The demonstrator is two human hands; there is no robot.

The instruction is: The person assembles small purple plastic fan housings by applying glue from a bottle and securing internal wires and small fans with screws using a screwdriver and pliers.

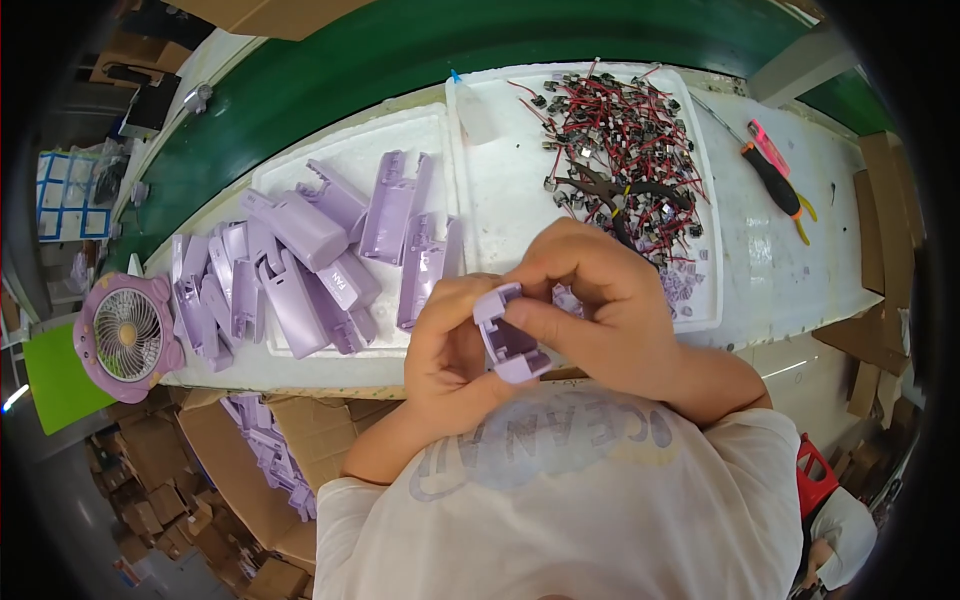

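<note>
Just in front of my chest, my left hand [447,345] wraps round a light purple plastic housing [515,370], its hollow side turned up and to the right. My right hand [605,310] is closed at the upper end of the same housing. Its thumb presses into the hollow and its index finger rests near the rim; whether a small part is pinched there is hidden. Several matching purple housings [320,235] lie piled on the white foam tray [440,125] at the left. Beyond my right hand is a heap of small circuit boards with red and black wires [620,130].
Pliers [600,187] lie on the wire heap. A screwdriver [725,125], a pink tool [768,148] and orange-black-handled cutters [780,190] are at the right. A purple fan [127,335] stands far left. Below the table edge, a cardboard box [320,430] holds more purple parts.
</note>
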